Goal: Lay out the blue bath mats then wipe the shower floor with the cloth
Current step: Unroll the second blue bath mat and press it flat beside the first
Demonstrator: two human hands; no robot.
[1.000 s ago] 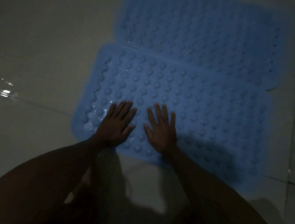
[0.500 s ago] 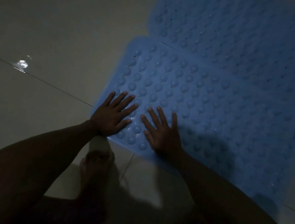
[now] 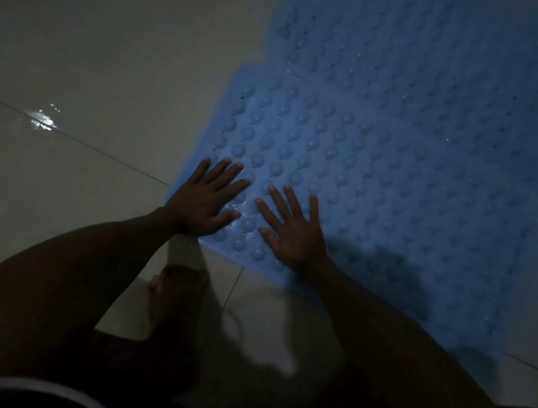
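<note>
- Left hand (image 3: 204,200) and right hand (image 3: 293,229) press flat, fingers spread, gripping nothing, on the near mat (image 3: 382,202).
- Far mat (image 3: 452,67) lies beyond the fingertips, edges touching or overlapping.
- Mats apparently laid; floor (image 3: 108,60) unwiped, no cloth visible.

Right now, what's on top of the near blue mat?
Both hands press flat on the near blue mat: left hand, right hand. The floor beneath it is covered.
</note>
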